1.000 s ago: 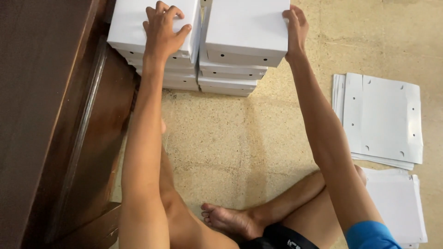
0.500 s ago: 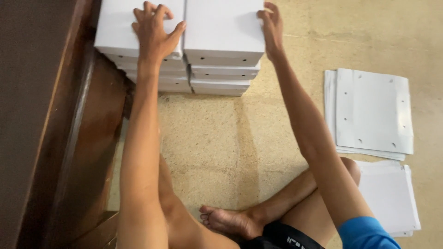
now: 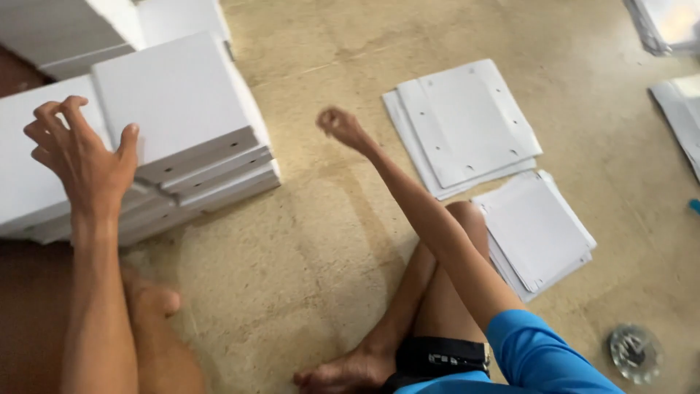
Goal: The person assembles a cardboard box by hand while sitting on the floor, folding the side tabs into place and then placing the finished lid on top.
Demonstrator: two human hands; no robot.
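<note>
the person sits on a mottled tan floor [image 3: 306,241]. the left hand [image 3: 76,157] hovers with fingers spread and curled over the stacked white boxes [image 3: 182,138], gripping nothing. the right hand [image 3: 339,125] hangs loosely curled in the air, empty, beside that stack. flat white cardboard sheets [image 3: 467,120] lie further right, a smaller pile [image 3: 536,233] near the knee, and a round metal object [image 3: 634,352] nearby.

White flat boxes [image 3: 182,117], closed, stacked in two side-by-side piles on the floor, small holes along edges
</note>
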